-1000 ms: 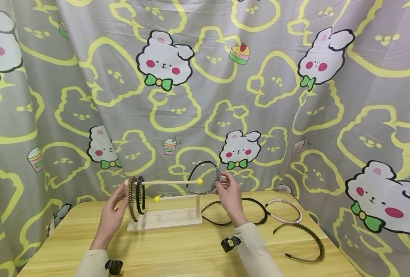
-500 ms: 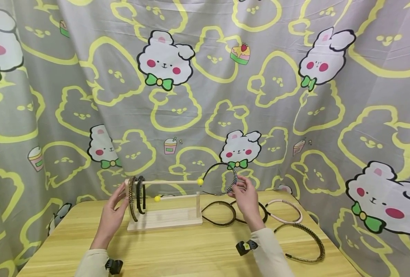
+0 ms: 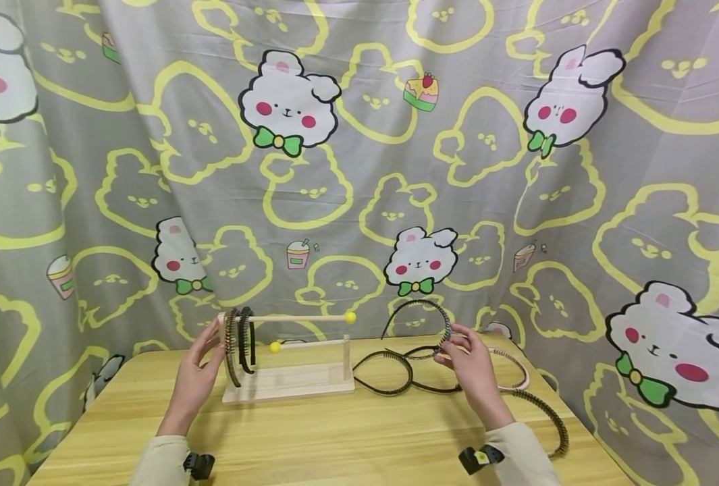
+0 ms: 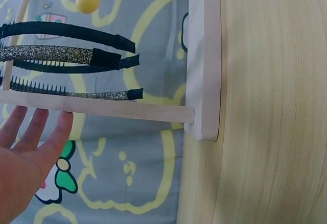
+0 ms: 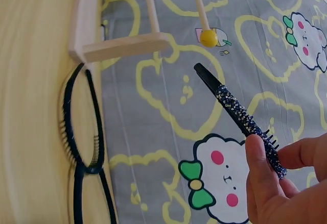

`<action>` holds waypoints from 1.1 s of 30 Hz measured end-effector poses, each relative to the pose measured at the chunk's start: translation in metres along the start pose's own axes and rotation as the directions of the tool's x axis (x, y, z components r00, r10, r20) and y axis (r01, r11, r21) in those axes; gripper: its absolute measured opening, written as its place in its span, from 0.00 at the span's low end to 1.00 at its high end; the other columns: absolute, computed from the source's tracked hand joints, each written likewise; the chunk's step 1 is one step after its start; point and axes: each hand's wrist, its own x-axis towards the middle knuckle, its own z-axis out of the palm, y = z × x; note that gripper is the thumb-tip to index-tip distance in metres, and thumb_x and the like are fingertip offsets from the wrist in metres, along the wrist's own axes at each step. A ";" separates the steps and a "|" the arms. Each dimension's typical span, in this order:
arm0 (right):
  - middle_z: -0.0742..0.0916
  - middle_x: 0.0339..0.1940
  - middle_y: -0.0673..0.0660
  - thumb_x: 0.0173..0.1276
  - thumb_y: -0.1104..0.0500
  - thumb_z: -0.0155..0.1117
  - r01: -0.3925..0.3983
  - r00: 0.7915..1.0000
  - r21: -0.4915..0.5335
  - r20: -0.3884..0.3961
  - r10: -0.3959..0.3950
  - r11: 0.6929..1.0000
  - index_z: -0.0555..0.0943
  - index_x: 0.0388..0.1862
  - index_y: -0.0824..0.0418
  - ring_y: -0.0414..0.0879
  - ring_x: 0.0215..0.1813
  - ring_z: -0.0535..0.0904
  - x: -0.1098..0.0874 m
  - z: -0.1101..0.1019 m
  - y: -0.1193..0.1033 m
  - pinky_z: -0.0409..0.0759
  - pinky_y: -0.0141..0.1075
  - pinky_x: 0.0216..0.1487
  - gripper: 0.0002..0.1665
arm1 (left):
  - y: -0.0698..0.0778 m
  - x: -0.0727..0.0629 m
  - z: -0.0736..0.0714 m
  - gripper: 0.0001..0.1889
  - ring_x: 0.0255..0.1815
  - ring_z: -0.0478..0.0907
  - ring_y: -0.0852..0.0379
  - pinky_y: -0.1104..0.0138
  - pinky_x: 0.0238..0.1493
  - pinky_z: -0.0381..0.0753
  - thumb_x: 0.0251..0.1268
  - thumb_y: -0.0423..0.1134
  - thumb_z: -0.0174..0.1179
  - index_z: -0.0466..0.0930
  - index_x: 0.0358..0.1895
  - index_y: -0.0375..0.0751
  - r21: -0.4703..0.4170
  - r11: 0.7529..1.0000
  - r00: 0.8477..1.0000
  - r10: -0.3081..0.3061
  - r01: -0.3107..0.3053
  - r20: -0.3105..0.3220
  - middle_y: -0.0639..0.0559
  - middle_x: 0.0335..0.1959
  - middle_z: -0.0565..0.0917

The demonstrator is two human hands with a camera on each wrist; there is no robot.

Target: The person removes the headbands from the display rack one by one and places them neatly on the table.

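My right hand [image 3: 471,361] pinches a dark toothed headband [image 3: 422,303] by its curve, right of the wooden headband rack [image 3: 289,381]. Close up in the right wrist view, that headband [image 5: 237,106] is black-tipped and covered in dark blue and silver beads, held between thumb and fingers. My left hand [image 3: 198,378] rests its fairly straight fingertips [image 4: 64,119] against the outer side of the rack's left post [image 4: 127,108]. Several headbands [image 3: 240,344], black and glittery brown, hang on the upper rod beside that post.
Yellow balls tip the rack's upper rod [image 3: 310,318] and lower rod [image 3: 310,345]. On the table [image 3: 310,445], right of the rack, lie a small dark headband [image 3: 409,368], a black one [image 3: 432,387], a pale pink one [image 3: 520,368] and a brown toothed one [image 3: 553,418]. A patterned curtain [image 3: 359,162] hangs behind.
My right hand has drawn the beaded headband to the right, away from the upper rod's yellow ball, and slightly lower. My left hand has stayed at the post.
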 end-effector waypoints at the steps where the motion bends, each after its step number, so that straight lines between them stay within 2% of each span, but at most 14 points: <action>1: 0.77 0.51 0.61 0.78 0.68 0.54 -0.004 1.000 -0.019 0.000 0.004 1.000 0.63 0.76 0.64 0.42 0.43 0.82 -0.002 -0.005 0.001 0.88 0.36 0.51 0.29 | 0.000 0.000 0.000 0.31 0.62 0.62 0.81 0.89 0.52 0.69 0.83 0.42 0.50 0.54 0.83 0.53 0.000 1.000 1.000 0.003 -0.003 -0.001 0.38 0.78 0.63; 7: 0.78 0.53 0.62 0.79 0.67 0.53 -0.039 0.999 -0.094 0.026 0.042 0.995 0.60 0.79 0.60 0.45 0.44 0.85 -0.019 -0.029 0.007 0.87 0.36 0.52 0.32 | 0.001 0.000 0.000 0.31 0.61 0.62 0.82 0.90 0.51 0.69 0.83 0.41 0.50 0.54 0.83 0.53 -0.003 1.000 1.000 0.001 -0.001 -0.004 0.37 0.78 0.63; 14: 0.77 0.57 0.66 0.79 0.69 0.52 -0.088 0.993 -0.108 0.069 0.096 0.990 0.57 0.79 0.66 0.47 0.46 0.85 -0.035 -0.050 0.024 0.87 0.37 0.52 0.33 | 0.002 -0.001 0.001 0.31 0.63 0.62 0.79 0.89 0.51 0.70 0.83 0.42 0.51 0.54 0.83 0.53 0.007 1.000 1.000 -0.005 0.005 -0.001 0.38 0.79 0.63; 18: 0.77 0.59 0.68 0.78 0.70 0.51 -0.124 0.988 -0.096 0.075 0.132 0.988 0.57 0.78 0.69 0.48 0.47 0.85 -0.042 -0.058 0.035 0.87 0.36 0.53 0.33 | 0.003 0.000 0.001 0.31 0.68 0.65 0.66 0.89 0.51 0.70 0.83 0.42 0.50 0.54 0.83 0.54 0.019 1.000 1.000 -0.008 0.008 -0.001 0.39 0.79 0.63; 23: 0.80 0.49 0.64 0.76 0.72 0.53 -0.165 0.983 -0.101 0.068 0.172 0.981 0.58 0.77 0.71 0.49 0.44 0.85 -0.048 -0.066 0.047 0.88 0.37 0.52 0.33 | 0.004 0.000 0.001 0.31 0.72 0.65 0.45 0.89 0.51 0.69 0.83 0.42 0.50 0.53 0.83 0.54 0.022 1.000 1.000 -0.016 0.016 0.003 0.40 0.79 0.63; 27: 0.82 0.45 0.62 0.76 0.73 0.53 -0.183 0.980 -0.132 0.059 0.192 0.974 0.60 0.76 0.71 0.50 0.44 0.86 -0.054 -0.074 0.055 0.88 0.38 0.50 0.32 | 0.005 0.000 0.001 0.31 0.73 0.64 0.40 0.90 0.50 0.68 0.83 0.42 0.50 0.53 0.83 0.54 0.025 1.000 1.000 -0.018 0.018 0.001 0.39 0.79 0.63; 33: 0.83 0.44 0.62 0.75 0.73 0.53 -0.199 0.976 -0.152 0.062 0.211 0.968 0.61 0.73 0.73 0.51 0.43 0.86 -0.062 -0.081 0.067 0.89 0.40 0.48 0.30 | 0.005 0.000 0.001 0.32 0.73 0.64 0.38 0.90 0.50 0.68 0.83 0.43 0.50 0.52 0.83 0.54 0.014 1.000 1.000 -0.023 0.023 0.005 0.39 0.79 0.63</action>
